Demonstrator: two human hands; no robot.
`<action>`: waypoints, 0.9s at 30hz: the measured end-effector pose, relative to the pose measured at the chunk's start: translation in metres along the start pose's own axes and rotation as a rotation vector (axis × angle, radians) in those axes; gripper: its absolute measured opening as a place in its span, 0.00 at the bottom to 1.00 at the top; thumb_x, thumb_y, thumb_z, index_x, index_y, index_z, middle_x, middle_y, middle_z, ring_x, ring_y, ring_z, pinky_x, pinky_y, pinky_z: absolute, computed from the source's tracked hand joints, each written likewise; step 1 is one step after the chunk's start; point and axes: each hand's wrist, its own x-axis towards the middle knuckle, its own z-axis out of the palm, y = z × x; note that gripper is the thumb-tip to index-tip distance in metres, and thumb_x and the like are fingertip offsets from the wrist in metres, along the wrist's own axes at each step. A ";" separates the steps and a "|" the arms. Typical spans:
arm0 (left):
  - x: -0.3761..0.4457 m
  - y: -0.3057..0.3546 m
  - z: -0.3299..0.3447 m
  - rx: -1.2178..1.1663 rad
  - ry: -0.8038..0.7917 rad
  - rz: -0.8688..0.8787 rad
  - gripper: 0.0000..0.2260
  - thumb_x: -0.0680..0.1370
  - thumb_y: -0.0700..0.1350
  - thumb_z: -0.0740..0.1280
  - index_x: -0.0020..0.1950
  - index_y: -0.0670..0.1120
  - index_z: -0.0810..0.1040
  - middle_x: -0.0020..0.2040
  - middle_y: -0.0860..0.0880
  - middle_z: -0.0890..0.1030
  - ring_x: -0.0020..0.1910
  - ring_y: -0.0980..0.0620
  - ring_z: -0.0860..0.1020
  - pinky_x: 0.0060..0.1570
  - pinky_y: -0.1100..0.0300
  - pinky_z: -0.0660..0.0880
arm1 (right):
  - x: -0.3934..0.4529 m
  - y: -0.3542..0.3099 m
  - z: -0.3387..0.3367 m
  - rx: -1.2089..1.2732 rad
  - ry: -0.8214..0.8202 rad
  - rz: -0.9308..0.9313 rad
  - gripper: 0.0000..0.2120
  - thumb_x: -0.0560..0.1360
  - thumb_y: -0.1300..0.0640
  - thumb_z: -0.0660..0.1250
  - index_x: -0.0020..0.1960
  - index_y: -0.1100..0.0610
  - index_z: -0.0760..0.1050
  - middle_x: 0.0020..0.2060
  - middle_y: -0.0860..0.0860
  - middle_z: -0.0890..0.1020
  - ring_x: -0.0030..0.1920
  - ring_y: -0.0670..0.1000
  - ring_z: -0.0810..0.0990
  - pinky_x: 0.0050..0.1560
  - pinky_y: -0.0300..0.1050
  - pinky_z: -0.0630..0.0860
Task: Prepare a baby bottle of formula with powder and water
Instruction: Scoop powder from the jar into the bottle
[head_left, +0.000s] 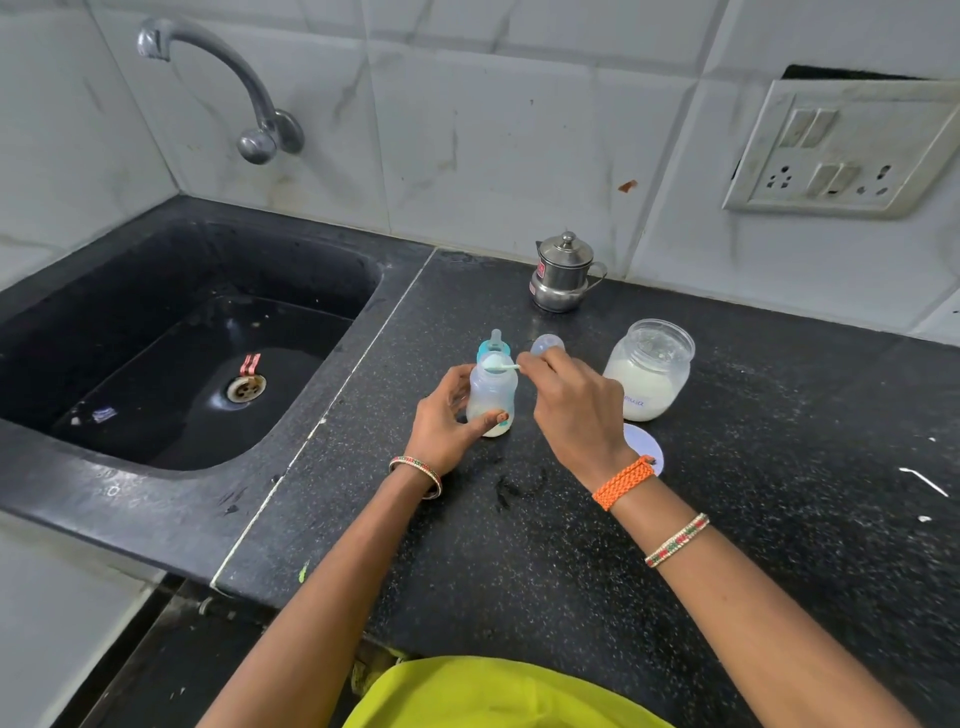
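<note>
A clear baby bottle (492, 389) stands upright and open on the black counter, a little white powder at its bottom. My left hand (448, 421) grips its lower body. My right hand (571, 405) pinches a small white scoop (500, 367) whose bowl lies over the bottle's mouth. Behind the bottle stands the teal collar with its teat (492, 345). A clear dome cap (548, 344) lies beside it. To the right stands an open glass jar of white powder (649, 371). Its white lid (644, 448) lies flat near my right wrist.
A small lidded steel pot (563, 275) stands at the back by the tiled wall. A black sink (171, 353) with a wall tap (228, 73) fills the left. A switch and socket plate (852, 150) hangs at the right. The counter's front edge (363, 623) runs near my body.
</note>
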 end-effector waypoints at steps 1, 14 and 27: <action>0.000 0.000 0.000 -0.003 -0.002 0.002 0.26 0.68 0.42 0.75 0.63 0.47 0.70 0.59 0.52 0.77 0.57 0.58 0.76 0.55 0.72 0.71 | 0.001 0.000 0.000 0.031 0.000 0.011 0.13 0.71 0.68 0.63 0.50 0.57 0.81 0.37 0.52 0.81 0.27 0.54 0.77 0.24 0.37 0.58; -0.017 0.001 -0.003 -0.100 0.069 -0.050 0.40 0.71 0.47 0.72 0.75 0.52 0.51 0.75 0.53 0.59 0.69 0.63 0.62 0.67 0.60 0.64 | 0.011 0.068 -0.010 0.756 0.330 0.881 0.07 0.78 0.67 0.54 0.52 0.65 0.70 0.38 0.44 0.72 0.38 0.39 0.75 0.43 0.32 0.72; 0.021 0.103 0.057 -0.094 0.195 0.360 0.10 0.74 0.36 0.64 0.52 0.48 0.72 0.48 0.53 0.77 0.47 0.61 0.76 0.45 0.65 0.75 | -0.001 0.121 -0.022 0.379 0.298 0.820 0.05 0.76 0.61 0.61 0.48 0.58 0.76 0.38 0.50 0.79 0.39 0.51 0.78 0.36 0.42 0.69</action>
